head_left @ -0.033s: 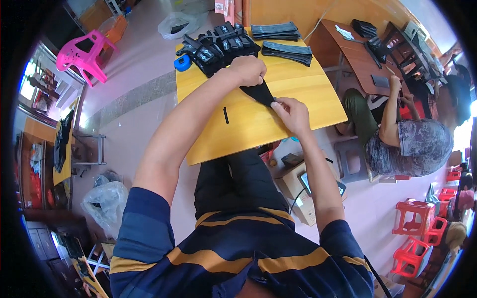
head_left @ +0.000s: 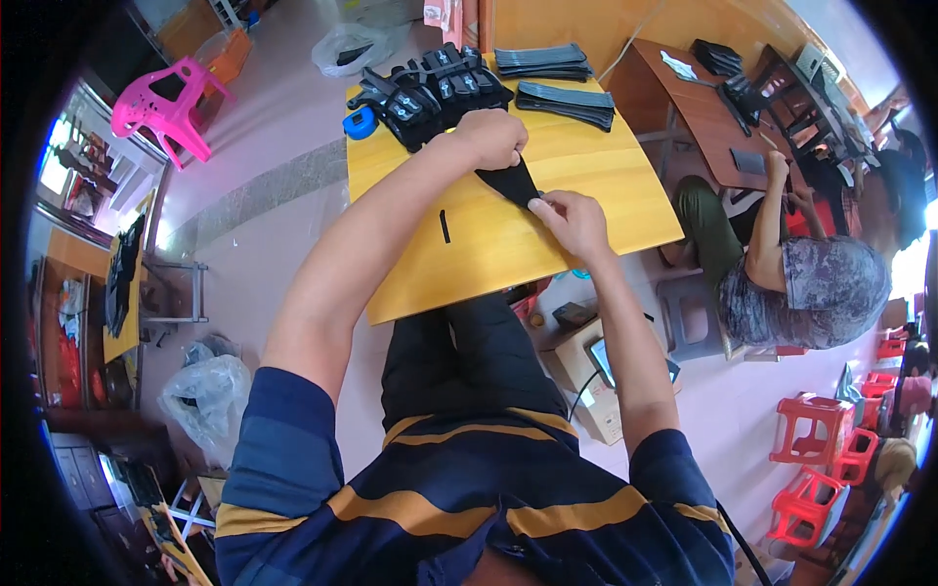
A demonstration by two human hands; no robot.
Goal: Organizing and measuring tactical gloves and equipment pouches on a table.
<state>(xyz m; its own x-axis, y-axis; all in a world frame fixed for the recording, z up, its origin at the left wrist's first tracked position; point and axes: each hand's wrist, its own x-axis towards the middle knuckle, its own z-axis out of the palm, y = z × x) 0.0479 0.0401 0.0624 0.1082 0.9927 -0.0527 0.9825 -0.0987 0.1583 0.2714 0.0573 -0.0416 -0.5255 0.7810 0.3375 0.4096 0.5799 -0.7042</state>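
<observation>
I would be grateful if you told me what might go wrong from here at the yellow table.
The black piece spans the left hand and right hand; if the right thumb and finger slipped, that end might pull free. The small black strip lies loose beside the left forearm, which could brush it away. The blue object sits at the table's left edge, so a bump might tip it off.
</observation>
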